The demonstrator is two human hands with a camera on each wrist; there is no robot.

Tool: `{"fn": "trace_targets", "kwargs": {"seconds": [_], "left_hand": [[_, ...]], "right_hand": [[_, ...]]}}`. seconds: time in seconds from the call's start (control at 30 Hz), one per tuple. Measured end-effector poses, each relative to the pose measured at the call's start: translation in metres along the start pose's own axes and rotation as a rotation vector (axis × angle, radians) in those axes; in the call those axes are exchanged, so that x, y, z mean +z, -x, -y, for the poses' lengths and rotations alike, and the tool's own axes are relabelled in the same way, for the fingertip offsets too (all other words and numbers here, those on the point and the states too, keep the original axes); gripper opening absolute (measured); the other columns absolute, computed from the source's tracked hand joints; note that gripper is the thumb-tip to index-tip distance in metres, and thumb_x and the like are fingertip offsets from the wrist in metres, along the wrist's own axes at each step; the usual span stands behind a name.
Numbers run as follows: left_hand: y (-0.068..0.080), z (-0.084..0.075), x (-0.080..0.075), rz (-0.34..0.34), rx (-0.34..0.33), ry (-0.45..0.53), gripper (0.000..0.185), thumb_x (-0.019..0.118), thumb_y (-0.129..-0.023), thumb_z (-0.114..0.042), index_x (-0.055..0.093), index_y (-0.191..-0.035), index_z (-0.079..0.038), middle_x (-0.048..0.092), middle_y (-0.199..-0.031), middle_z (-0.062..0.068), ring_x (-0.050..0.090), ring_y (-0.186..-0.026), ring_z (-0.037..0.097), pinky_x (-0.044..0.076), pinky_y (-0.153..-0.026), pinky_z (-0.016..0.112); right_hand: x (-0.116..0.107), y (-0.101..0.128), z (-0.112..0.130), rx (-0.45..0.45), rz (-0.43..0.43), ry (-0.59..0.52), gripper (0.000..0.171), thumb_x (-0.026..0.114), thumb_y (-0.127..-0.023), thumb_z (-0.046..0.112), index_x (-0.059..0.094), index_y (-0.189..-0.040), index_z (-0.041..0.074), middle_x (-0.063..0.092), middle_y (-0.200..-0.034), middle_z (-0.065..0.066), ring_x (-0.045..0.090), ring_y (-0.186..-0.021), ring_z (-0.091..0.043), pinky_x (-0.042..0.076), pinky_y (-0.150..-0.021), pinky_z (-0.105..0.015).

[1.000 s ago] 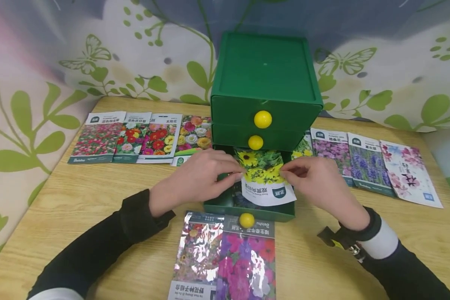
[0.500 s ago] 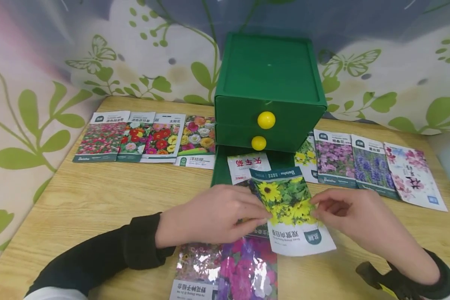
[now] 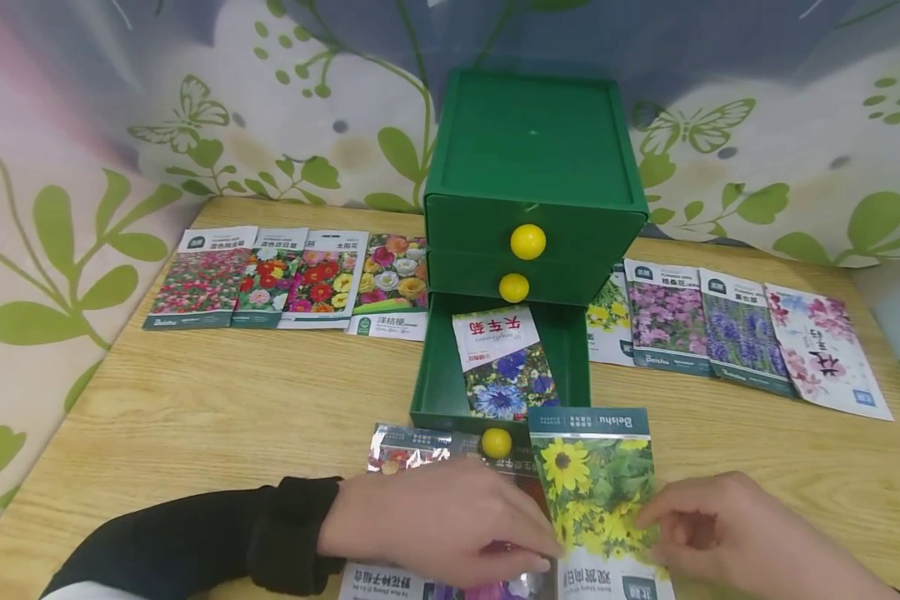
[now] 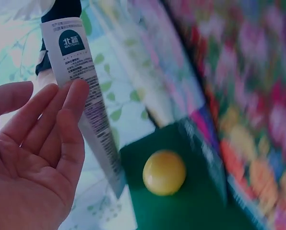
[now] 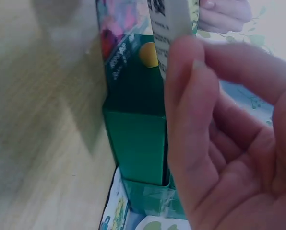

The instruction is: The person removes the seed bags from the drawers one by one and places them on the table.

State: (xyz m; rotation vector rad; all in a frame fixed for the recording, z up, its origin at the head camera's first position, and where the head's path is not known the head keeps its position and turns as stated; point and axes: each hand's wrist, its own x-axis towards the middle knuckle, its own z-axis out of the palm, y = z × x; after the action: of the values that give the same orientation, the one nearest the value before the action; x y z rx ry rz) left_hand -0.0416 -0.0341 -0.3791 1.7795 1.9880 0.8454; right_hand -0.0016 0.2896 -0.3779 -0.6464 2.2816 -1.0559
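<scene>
A sunflower seed packet [image 3: 596, 483] is between both hands just in front of the open bottom drawer [image 3: 427, 367] of a green cabinet [image 3: 532, 142]. My right hand [image 3: 648, 525] pinches its right edge; the right wrist view shows a finger curled against the packet [image 5: 172, 19]. My left hand [image 3: 525, 550] lies flat with straight fingers touching the packet's left edge, and the left wrist view shows an open palm [image 4: 47, 96] with its fingertips on the packet [image 4: 68, 48]. One blue-flower packet [image 3: 502, 367] lies in the drawer.
Two more packets, one silvery [image 3: 405, 450], lie under my left hand below the drawer's yellow knob [image 3: 496, 442]. Rows of seed packets lie left [image 3: 285, 275] and right [image 3: 735, 333] of the cabinet on the wooden table [image 3: 232, 400]. The two upper drawers are closed.
Both hands drew the sunflower packet out of the drawer and toward me, down to the table's near edge. The blue-flower packet in the drawer is now uncovered.
</scene>
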Motion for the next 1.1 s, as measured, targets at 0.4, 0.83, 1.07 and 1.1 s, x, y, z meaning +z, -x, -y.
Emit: {"fn": "trace_targets", "kwargs": {"seconds": [0.4,0.83,1.07,1.1], "left_hand": [[-0.002,0.006,0.02,0.136,-0.028,0.098,0.033,0.057,-0.103,-0.025,0.063,-0.135,-0.018,0.065,-0.127,-0.014,0.049,-0.117,-0.015,0.037,-0.093,0.006],[0.0,0.016,0.023,0.197,-0.085,0.001,0.039,0.054,-0.104,-0.033,0.058,-0.141,-0.021,0.061,-0.132,-0.015,0.048,-0.12,-0.009,0.038,-0.096,0.012],[0.0,0.018,0.021,0.228,-0.112,-0.01,0.045,0.053,-0.104,-0.037,0.053,-0.145,-0.018,0.057,-0.137,-0.012,0.047,-0.126,-0.004,0.034,-0.103,0.015],[0.0,0.018,0.021,0.229,-0.116,-0.01,0.045,0.052,-0.104,-0.038,0.054,-0.144,-0.018,0.058,-0.136,-0.012,0.048,-0.125,-0.005,0.035,-0.102,0.015]], "right_hand": [[0.023,0.012,-0.021,-0.125,0.147,-0.207,0.02,0.07,-0.091,0.001,0.075,-0.106,0.012,0.066,-0.087,0.014,0.06,-0.074,0.001,0.053,-0.055,-0.026],[0.02,0.004,-0.026,0.047,0.26,-0.213,0.019,0.058,-0.1,0.008,0.074,-0.11,0.008,0.068,-0.091,0.015,0.062,-0.077,-0.002,0.053,-0.062,-0.026],[0.019,0.001,-0.026,0.093,0.292,-0.218,0.022,0.053,-0.104,0.013,0.073,-0.112,0.012,0.067,-0.087,0.015,0.061,-0.072,-0.002,0.051,-0.061,-0.026],[0.019,0.001,-0.027,0.082,0.297,-0.222,0.022,0.052,-0.104,0.012,0.072,-0.114,0.011,0.067,-0.087,0.015,0.061,-0.072,-0.002,0.051,-0.06,-0.026]]}}
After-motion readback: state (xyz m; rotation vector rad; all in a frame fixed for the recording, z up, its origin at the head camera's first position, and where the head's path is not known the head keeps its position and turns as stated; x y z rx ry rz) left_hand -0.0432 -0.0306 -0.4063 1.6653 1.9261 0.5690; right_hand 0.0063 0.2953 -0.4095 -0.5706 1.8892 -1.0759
